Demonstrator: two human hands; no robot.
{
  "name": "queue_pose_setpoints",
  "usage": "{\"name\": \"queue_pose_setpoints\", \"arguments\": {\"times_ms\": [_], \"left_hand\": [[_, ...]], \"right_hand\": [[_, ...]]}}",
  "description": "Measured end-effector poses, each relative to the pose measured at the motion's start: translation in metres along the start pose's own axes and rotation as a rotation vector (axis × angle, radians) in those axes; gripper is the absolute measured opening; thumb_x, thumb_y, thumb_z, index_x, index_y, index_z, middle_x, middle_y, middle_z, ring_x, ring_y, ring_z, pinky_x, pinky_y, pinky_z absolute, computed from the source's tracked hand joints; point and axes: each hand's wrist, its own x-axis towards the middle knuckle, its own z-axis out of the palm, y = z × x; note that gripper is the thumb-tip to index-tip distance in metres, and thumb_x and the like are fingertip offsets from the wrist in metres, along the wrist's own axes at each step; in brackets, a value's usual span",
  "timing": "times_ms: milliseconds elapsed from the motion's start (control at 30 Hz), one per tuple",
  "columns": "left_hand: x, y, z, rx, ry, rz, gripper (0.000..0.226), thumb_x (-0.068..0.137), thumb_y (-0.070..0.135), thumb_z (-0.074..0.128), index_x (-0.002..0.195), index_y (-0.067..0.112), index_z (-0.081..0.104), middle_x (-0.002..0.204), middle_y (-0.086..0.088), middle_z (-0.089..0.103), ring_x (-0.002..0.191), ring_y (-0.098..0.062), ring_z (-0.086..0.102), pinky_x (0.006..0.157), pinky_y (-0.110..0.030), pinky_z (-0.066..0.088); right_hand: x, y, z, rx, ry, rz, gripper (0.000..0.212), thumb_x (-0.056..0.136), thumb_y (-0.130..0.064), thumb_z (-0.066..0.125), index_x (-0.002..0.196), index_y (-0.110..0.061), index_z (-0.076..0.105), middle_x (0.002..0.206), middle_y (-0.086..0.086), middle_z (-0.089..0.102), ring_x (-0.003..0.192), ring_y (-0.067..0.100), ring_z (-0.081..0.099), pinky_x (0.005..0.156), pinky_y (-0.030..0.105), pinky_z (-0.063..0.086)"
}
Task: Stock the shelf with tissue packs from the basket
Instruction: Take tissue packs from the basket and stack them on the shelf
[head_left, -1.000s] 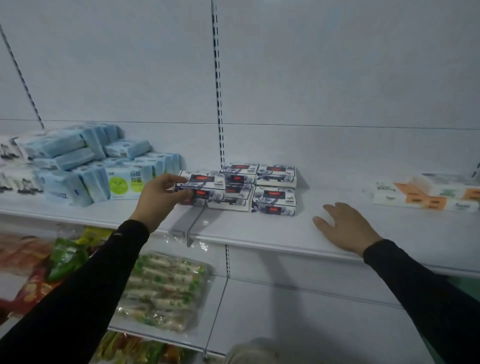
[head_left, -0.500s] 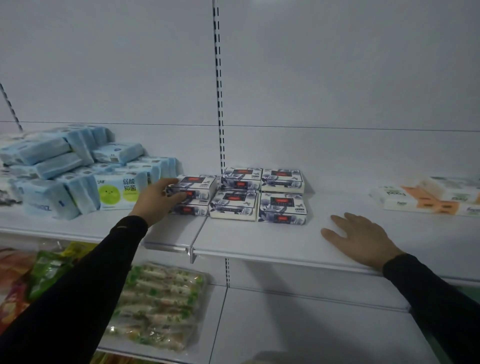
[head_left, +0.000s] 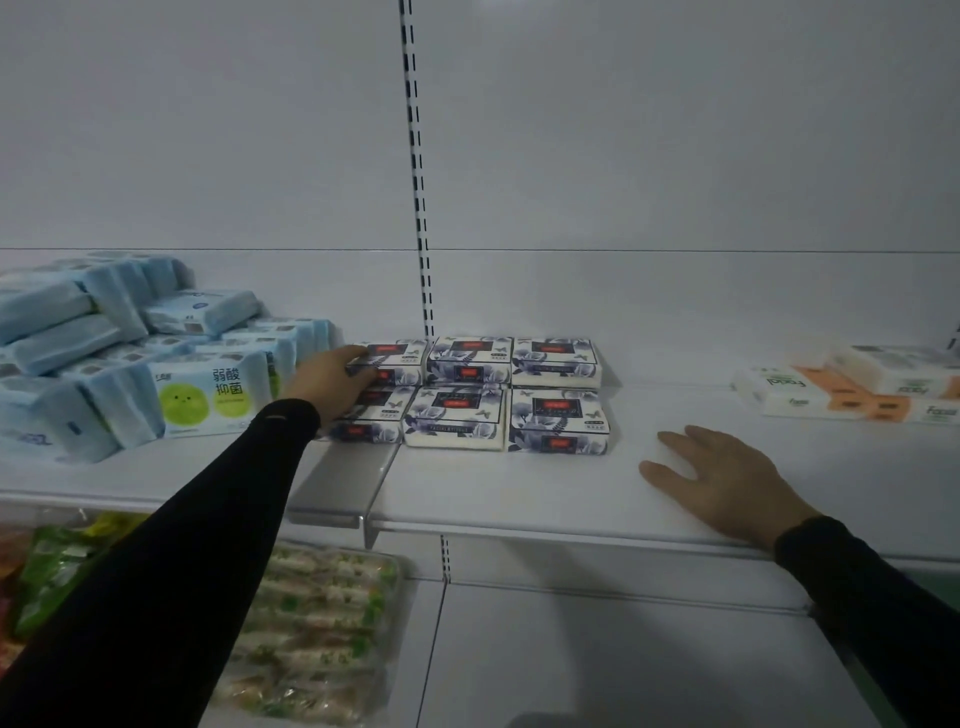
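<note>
Several white tissue packs with dark floral print and red labels (head_left: 511, 395) stand in two rows on the white shelf (head_left: 519, 493). My left hand (head_left: 332, 387) grips the left end of the rear-left pack (head_left: 392, 358), which sits in the back row beside the others. My right hand (head_left: 727, 480) lies flat on the bare shelf to the right of the packs, fingers spread. The basket is out of view.
Light blue tissue packs (head_left: 130, 358) are piled at the shelf's left. White and orange packs (head_left: 852, 389) lie at the far right. A slotted upright (head_left: 418, 171) runs up the back panel. Bagged snacks (head_left: 311, 634) fill the lower shelf.
My left hand has pushed the floral pack back and down into the rear row beside the others. My right hand has stayed flat on the shelf.
</note>
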Motion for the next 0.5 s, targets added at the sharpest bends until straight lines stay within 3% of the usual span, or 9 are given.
{"name": "queue_pose_setpoints", "arguments": {"times_ms": [133, 367, 500], "left_hand": [[0.011, 0.005, 0.004, 0.008, -0.027, -0.036, 0.044, 0.099, 0.03, 0.05, 0.141, 0.018, 0.046, 0.134, -0.014, 0.058, 0.117, -0.029, 0.055, 0.101, -0.035, 0.04], [0.01, 0.012, 0.006, 0.016, -0.022, -0.05, 0.05, 0.1, 0.022, 0.05, 0.146, 0.011, 0.036, 0.137, -0.018, 0.054, 0.119, -0.033, 0.054, 0.096, -0.033, 0.04], [0.001, 0.011, -0.003, 0.02, 0.008, -0.038, 0.053, 0.098, 0.025, 0.053, 0.147, 0.013, 0.035, 0.14, -0.018, 0.051, 0.123, -0.033, 0.051, 0.102, -0.036, 0.038]], "right_hand": [[0.0, 0.001, 0.001, -0.003, 0.013, -0.004, 0.068, 0.087, -0.07, 0.044, 0.147, -0.037, 0.037, 0.159, 0.0, 0.027, 0.147, 0.018, 0.022, 0.12, 0.039, 0.015], [0.0, -0.001, 0.001, -0.012, 0.026, -0.009, 0.069, 0.086, -0.071, 0.044, 0.146, -0.037, 0.039, 0.159, 0.0, 0.029, 0.146, 0.018, 0.024, 0.12, 0.039, 0.016], [-0.002, -0.002, -0.002, -0.008, 0.01, -0.001, 0.069, 0.087, -0.071, 0.042, 0.147, -0.038, 0.037, 0.159, -0.001, 0.027, 0.147, 0.018, 0.021, 0.121, 0.039, 0.014]]}}
